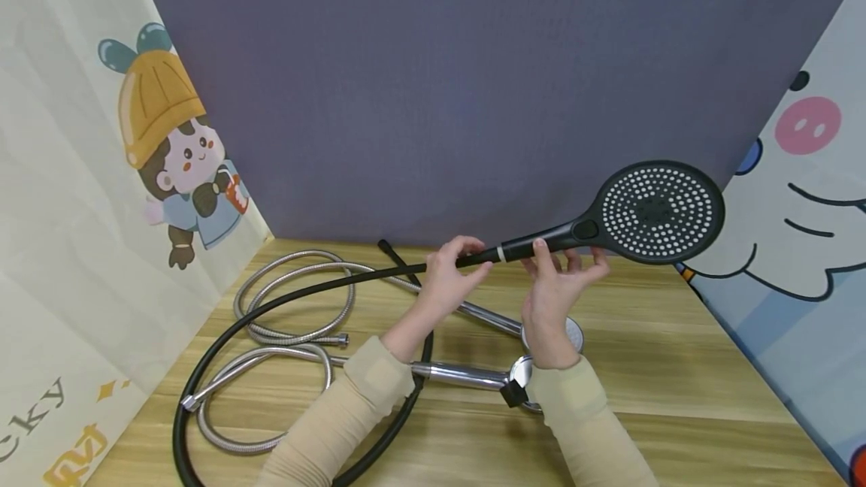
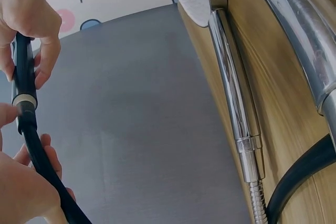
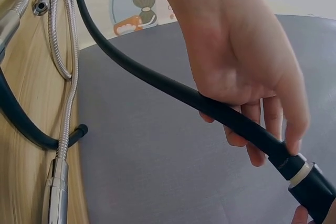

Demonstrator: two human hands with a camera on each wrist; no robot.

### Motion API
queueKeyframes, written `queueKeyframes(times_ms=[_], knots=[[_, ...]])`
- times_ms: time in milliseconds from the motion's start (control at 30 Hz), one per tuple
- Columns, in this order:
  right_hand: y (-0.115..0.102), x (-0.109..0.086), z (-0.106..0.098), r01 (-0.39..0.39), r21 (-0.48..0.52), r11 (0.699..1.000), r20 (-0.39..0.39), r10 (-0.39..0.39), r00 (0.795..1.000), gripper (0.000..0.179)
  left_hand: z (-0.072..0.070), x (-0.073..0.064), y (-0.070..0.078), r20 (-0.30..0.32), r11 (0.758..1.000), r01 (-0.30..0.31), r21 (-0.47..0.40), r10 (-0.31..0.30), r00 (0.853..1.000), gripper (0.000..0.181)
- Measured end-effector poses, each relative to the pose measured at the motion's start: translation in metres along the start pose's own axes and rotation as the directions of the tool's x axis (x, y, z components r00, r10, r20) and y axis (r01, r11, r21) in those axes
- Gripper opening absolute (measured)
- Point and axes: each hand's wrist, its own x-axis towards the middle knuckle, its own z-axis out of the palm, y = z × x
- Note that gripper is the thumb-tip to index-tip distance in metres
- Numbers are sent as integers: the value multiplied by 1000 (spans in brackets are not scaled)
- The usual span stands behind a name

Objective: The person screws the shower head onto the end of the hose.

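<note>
A black shower head [image 1: 656, 211] with a round, pale-dotted face is held up above the wooden table. My right hand [image 1: 556, 299] grips its handle [image 1: 551, 237] between thumb and fingers. With thumb and fingertips, my left hand [image 1: 452, 276] pinches the end of a black hose [image 1: 318, 286] at the handle's base. A pale ring [image 2: 24, 99] shows where hose and handle meet. In the right wrist view the left hand [image 3: 247, 61] lies over the hose, its fingertips right at the connector [image 3: 286, 161]. From there the hose loops down to the table.
Two chrome shower heads lie on the wooden table [image 1: 676, 367], one with a chrome handle [image 1: 467, 376] under the forearms, another handle [image 1: 494, 318] behind it. Their coiled metal hoses [image 1: 298, 337] spread to the left. A grey panel [image 1: 433, 96] stands behind, printed walls at both sides.
</note>
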Motion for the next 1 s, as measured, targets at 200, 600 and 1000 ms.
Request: queueKeyframes(times_ms=[200,600,1000], knots=[[0,0,-1,-2,-25,1000,8,3,1000,75,-1,0,0,36,999,-31,38,29,999,30],[1,0,0,1,14,1000,9,-2,1000,74,0,0,-1,59,994,-64,87,59,997,31],[0,-1,2,-7,-1,1000,-9,7,1000,74,0,0,1,46,995,-47,86,43,998,27]])
